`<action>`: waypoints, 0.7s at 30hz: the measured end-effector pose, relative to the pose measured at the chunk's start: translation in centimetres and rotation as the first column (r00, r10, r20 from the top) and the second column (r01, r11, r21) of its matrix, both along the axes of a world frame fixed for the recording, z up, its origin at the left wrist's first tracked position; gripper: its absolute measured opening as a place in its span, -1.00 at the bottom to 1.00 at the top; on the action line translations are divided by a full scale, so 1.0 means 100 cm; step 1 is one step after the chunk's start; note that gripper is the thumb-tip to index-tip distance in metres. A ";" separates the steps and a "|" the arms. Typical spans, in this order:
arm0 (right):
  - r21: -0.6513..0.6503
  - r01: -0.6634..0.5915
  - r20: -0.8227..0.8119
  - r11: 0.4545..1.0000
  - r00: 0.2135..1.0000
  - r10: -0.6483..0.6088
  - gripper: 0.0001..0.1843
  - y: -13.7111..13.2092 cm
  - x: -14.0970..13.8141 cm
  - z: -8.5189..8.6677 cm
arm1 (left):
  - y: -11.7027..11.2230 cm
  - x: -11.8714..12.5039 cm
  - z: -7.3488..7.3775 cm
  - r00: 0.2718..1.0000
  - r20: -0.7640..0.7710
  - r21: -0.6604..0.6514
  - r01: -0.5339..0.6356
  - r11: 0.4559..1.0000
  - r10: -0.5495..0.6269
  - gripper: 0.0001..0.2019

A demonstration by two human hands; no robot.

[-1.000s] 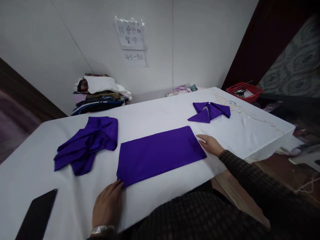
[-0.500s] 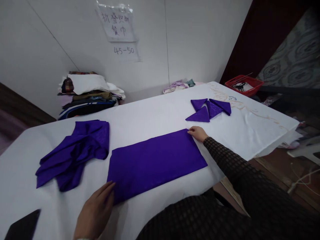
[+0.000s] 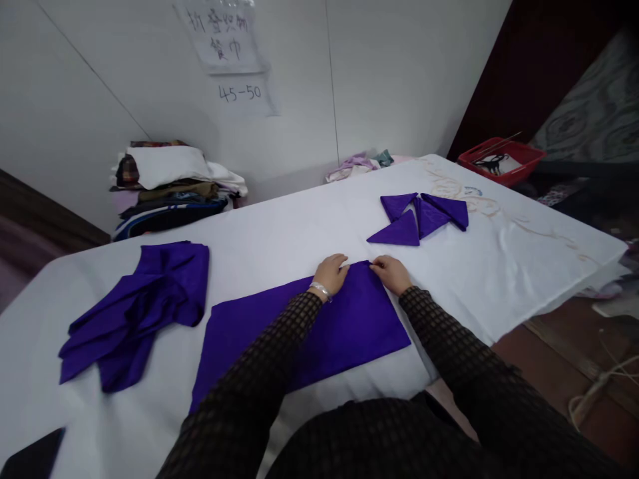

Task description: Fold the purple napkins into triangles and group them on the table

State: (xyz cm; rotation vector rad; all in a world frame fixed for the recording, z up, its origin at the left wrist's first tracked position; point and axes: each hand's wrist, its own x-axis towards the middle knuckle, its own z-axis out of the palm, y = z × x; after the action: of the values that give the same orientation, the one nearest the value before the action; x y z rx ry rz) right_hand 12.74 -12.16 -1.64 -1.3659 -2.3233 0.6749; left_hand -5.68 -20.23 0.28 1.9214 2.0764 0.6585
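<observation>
Both hands meet at the far edge of a purple cloth point(image 3: 359, 322) — a flat rectangle in the lower centre of the frame, on a white table point(image 3: 299, 229). The left hand point(image 3: 330, 273) lies palm down, fingers together, on that edge; the right hand point(image 3: 393, 274) pinches the far right corner. Crumpled cloths point(image 3: 134, 309) lie at left — folded triangles point(image 3: 419, 218) upper right.

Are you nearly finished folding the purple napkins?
Only partway. Done: the folded triangles at the far right of the table. In hand: the flat purple cloth, laid out as a rectangle, with the left hand and right hand at its far edge. Left to do: the rumpled pile of purple cloths on the left, not yet folded.
</observation>
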 end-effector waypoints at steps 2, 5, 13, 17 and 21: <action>0.022 -0.034 -0.039 0.999 0.999 0.035 -0.86 0.001 0.001 -0.003 | 0.022 0.010 -0.006 1.000 -0.006 -0.040 0.030 0.999 -0.031 -0.67; 0.062 -0.109 -0.118 0.992 0.986 0.115 -0.87 0.004 0.004 -0.007 | 0.039 0.018 -0.010 0.997 -0.007 -0.083 0.080 0.993 -0.081 -0.71; 0.074 -0.145 -0.273 0.987 0.949 0.160 -0.84 0.008 0.007 -0.007 | 0.052 0.019 -0.016 0.969 0.244 -0.151 0.078 0.985 -0.039 -0.78; 0.090 -0.136 -0.243 0.987 0.958 0.154 -0.83 0.005 0.008 -0.002 | 0.054 0.018 -0.017 0.938 0.347 -0.180 0.077 0.981 -0.010 -0.75; 0.118 -0.151 -0.230 0.981 0.957 0.175 -0.83 0.001 0.008 0.003 | 0.059 0.013 -0.011 0.901 0.432 -0.259 0.097 0.961 0.026 -0.75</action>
State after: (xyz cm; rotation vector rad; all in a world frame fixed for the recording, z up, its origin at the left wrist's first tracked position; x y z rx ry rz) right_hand 13.55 -12.07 -1.32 -0.9965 -2.2567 0.7192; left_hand -4.38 -14.28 -0.84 1.4926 1.7427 0.6739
